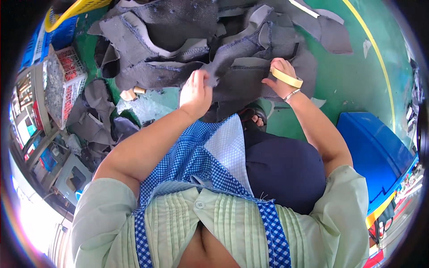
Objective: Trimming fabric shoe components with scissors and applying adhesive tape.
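Note:
Dark grey textile pieces (170, 24) with blue stitched edges lie in a loose heap in front of me. My left hand (196, 93) is raised over the near edge of this heap; motion smears its fingertips, so its grip is unclear. To the right, my right hand (284, 85) is at the grey pieces with curled fingers and the thumb pointing left. A pale yellow ring, like a roll of tape (288, 79), goes across the back of that hand and is held in it. The underside of the hand is hidden.
On the left are a red-and-white plastic crate (73, 73), a blue crate (35, 42) and more grey scraps (96, 100). A blue bin (373, 147) stands at the right. My sandalled foot (254, 117) rests just below the heap. A yellow line (377, 49) crosses the green floor.

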Tool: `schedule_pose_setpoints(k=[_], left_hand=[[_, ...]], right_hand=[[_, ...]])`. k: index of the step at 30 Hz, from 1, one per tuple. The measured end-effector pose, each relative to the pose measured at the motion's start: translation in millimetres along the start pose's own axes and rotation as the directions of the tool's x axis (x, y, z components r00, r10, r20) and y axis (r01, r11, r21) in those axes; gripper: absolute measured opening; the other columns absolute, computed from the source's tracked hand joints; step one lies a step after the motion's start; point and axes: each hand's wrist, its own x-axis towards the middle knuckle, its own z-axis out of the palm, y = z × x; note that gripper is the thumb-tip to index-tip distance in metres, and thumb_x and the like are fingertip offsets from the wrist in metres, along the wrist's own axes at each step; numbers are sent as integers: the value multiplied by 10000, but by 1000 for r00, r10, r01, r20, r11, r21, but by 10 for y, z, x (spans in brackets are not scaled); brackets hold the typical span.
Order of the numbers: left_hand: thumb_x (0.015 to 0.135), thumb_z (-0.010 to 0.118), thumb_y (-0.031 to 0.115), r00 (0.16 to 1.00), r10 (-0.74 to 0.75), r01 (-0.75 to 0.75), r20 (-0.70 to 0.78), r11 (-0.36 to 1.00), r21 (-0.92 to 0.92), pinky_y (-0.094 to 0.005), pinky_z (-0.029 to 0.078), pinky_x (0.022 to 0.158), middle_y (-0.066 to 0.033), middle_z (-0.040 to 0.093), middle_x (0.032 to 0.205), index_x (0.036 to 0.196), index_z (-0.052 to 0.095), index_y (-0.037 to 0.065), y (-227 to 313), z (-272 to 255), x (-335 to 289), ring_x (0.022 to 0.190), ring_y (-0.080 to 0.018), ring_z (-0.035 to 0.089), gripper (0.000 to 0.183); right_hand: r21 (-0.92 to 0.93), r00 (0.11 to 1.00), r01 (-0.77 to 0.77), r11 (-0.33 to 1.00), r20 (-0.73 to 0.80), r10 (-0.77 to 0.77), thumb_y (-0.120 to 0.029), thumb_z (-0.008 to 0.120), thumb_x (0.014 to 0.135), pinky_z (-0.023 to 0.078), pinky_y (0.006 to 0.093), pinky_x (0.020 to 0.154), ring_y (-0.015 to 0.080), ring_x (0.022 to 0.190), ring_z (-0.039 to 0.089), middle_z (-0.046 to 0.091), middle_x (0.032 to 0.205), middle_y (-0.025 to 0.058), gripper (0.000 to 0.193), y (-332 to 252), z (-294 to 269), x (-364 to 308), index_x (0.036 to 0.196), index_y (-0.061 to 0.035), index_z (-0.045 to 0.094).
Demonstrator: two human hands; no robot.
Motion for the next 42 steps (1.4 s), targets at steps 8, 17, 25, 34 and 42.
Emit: schedule_pose_setpoints(k=[8, 17, 25, 34, 42], left_hand=[[856, 604, 301, 987, -152, 143, 55, 979, 142, -459, 492, 781, -257, 618, 973, 1135, 448, 37, 239, 129, 224, 894, -430, 604, 415], [778, 665, 95, 943, 224, -210, -248, 974, 83, -340, 476, 687, -102, 571, 812, 953, 544, 44, 550, -373, 400, 740, -253, 586, 220], [932, 578, 281, 811, -118, 481, 573, 691, -539, -223, 430, 620, -4, 587, 742, 907, 634, 20, 1027, 73, 466, 682, -69, 518, 268], [844, 638, 95, 953, 230, -146, 197, 919, -366, -305, 422, 556, -92, 549, 668, 750, 575, 3, 1030, -66, 67, 594, -192, 526, 146], [838, 655, 279, 996, 68, -77, 60, 984, 160, -376, 468, 560, -130, 613, 703, 748, 603, 47, 568, 59, 290, 629, -286, 610, 254]], right_hand=[[278, 994, 39, 960, -107, -10, -178, 833, 564, 456, 391, 747, 317, 857, 530, 518, 935, 116, 471, -379, 182, 161, 882, -60, 507], [694, 957, -274, 666, 130, 259, -236, 900, 527, 356, 232, 552, 88, 583, 368, 380, 676, -28, 1141, -573, -322, 393, 1460, -111, 257], [835, 987, -143, 531, 157, 20, -394, 926, 414, 422, 306, 688, 155, 749, 440, 424, 877, 32, 1305, -840, -407, 328, 1465, -61, 227], [423, 1000, -6, 906, -25, 19, -611, 674, 701, 407, 435, 947, 349, 1088, 544, 504, 1252, 213, 1030, -441, -747, -187, 1436, -22, 255], [265, 984, -130, 955, -87, 158, -251, 709, 797, 472, 380, 667, 289, 744, 585, 598, 774, 114, 247, -269, -261, -133, 830, -44, 577]])
